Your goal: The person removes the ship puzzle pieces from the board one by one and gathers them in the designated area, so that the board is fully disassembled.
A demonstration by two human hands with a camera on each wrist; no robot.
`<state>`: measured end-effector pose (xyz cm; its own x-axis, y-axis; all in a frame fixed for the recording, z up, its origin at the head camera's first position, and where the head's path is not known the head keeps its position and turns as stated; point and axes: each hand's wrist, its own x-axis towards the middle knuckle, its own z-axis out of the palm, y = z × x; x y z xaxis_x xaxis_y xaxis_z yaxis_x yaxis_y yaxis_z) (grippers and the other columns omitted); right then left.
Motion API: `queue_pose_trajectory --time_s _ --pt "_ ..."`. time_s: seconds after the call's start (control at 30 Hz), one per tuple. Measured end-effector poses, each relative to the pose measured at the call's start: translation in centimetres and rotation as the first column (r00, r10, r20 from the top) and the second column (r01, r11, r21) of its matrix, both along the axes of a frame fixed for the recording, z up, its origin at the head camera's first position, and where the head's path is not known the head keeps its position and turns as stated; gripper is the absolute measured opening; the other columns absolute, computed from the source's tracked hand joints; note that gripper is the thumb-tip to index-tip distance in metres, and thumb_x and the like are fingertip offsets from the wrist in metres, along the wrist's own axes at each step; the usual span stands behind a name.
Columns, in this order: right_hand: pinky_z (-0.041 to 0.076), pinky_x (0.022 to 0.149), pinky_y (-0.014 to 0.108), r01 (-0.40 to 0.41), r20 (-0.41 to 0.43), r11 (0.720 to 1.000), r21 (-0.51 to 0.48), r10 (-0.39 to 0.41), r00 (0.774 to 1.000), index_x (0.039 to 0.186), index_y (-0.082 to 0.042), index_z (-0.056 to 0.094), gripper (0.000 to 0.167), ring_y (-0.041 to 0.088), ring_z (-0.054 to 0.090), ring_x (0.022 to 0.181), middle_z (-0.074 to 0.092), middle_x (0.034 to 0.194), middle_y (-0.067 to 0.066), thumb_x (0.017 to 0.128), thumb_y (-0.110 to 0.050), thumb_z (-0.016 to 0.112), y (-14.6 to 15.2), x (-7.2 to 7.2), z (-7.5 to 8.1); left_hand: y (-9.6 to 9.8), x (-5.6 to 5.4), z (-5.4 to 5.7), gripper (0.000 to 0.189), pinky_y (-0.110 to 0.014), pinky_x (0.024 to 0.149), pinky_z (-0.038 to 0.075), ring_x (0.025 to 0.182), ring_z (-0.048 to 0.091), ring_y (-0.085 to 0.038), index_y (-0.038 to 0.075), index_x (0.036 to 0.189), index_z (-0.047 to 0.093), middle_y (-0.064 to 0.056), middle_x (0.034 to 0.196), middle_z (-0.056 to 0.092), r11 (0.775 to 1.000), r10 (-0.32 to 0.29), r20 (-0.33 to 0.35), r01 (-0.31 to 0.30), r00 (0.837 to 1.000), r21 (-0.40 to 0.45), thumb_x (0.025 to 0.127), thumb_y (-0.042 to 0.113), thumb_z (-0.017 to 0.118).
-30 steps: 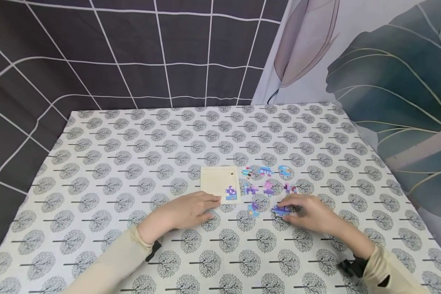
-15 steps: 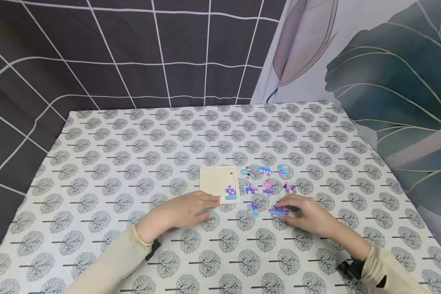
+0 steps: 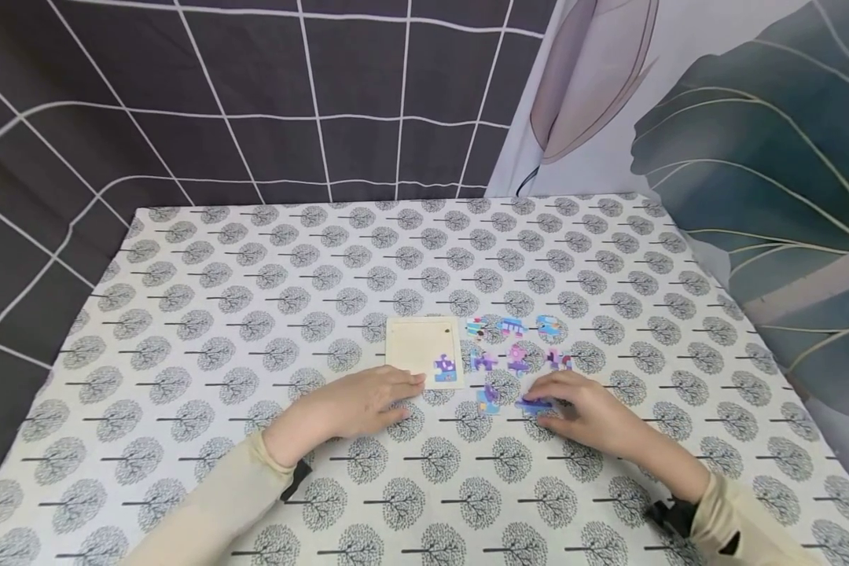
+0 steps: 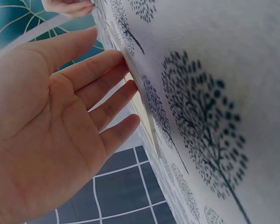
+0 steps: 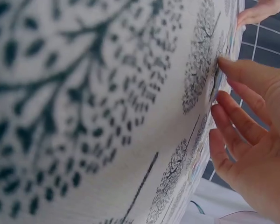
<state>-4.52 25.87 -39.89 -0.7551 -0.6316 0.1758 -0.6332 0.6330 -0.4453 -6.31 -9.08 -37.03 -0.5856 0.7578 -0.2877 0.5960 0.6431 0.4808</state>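
Note:
My left hand (image 3: 364,401) rests its nearly straight fingertips on the near left edge of a pale square puzzle tray (image 3: 412,344). In the tray's lower right corner lies a purple and blue puzzle piece (image 3: 444,368). To the right, my right hand (image 3: 590,410) pinches another purple-blue puzzle piece (image 3: 533,406) at the table surface, partly covered by the fingers. In the right wrist view, the thumb (image 5: 245,70) and bent fingers meet at the piece's thin edge. Beside it on the left lies a further puzzle piece (image 3: 488,401).
Several loose puzzle pieces sit in rows right of the tray, among them a pink one (image 3: 516,358) and a blue one (image 3: 548,325). A tree-patterned cloth (image 3: 255,275) covers the table. Behind hangs a dark grid-patterned curtain (image 3: 354,86).
The right hand and its puzzle piece have shifted slightly left, toward the neighbouring piece. The left hand has stayed at the tray's edge.

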Motion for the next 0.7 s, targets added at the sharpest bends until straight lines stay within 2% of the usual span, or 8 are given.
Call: queue_pose_trajectory --time_s 0.1,0.4,0.53,0.7 --pt "0.055 0.083 0.035 -0.021 -0.01 1.0 -0.012 0.021 1.0 0.1 -0.009 0.069 0.036 0.014 0.061 0.094 0.066 0.104 -0.003 0.066 -0.011 0.08 -0.1 -0.1 0.1 0.1 0.0 0.0 0.048 -0.041 0.114 0.024 0.136 0.032 -0.026 0.006 0.14 0.042 -0.004 0.149 0.034 1.0 -0.005 -0.006 0.005 1.0 0.005 0.097 0.027 0.048" --pt "0.052 0.088 0.035 0.008 0.007 1.0 -0.029 -0.008 1.0 0.105 -0.011 0.069 0.038 0.015 0.061 0.099 0.067 0.108 -0.002 0.069 -0.014 0.08 -0.3 -0.2 0.9 0.1 0.1 0.1 0.048 -0.04 0.114 0.024 0.136 0.032 -0.024 0.006 0.14 0.042 -0.003 0.149 0.035 1.0 0.006 -0.007 -0.007 1.0 -0.004 0.097 0.029 0.048" --pt "0.048 0.094 0.042 0.029 -0.007 0.999 -0.028 -0.029 1.0 0.105 -0.009 0.068 0.037 0.02 0.061 0.101 0.067 0.11 0.002 0.07 -0.014 0.079 -0.6 -0.6 1.3 0.2 0.1 0.2 0.048 -0.039 0.115 0.024 0.136 0.032 -0.025 0.006 0.14 0.042 -0.003 0.148 0.035 1.0 -0.001 -0.019 0.001 1.0 -0.008 0.097 0.028 0.048" --pt "0.047 0.095 0.045 0.036 0.03 0.999 -0.02 -0.035 0.999 0.109 -0.011 0.067 0.039 0.02 0.059 0.107 0.065 0.114 0.002 0.073 -0.017 0.078 -1.8 -1.3 1.6 0.3 0.2 0.4 0.048 -0.039 0.115 0.023 0.136 0.032 -0.024 0.007 0.139 0.043 -0.003 0.148 0.036 1.0 0.016 -0.016 -0.016 1.0 -0.018 0.097 0.028 0.048"
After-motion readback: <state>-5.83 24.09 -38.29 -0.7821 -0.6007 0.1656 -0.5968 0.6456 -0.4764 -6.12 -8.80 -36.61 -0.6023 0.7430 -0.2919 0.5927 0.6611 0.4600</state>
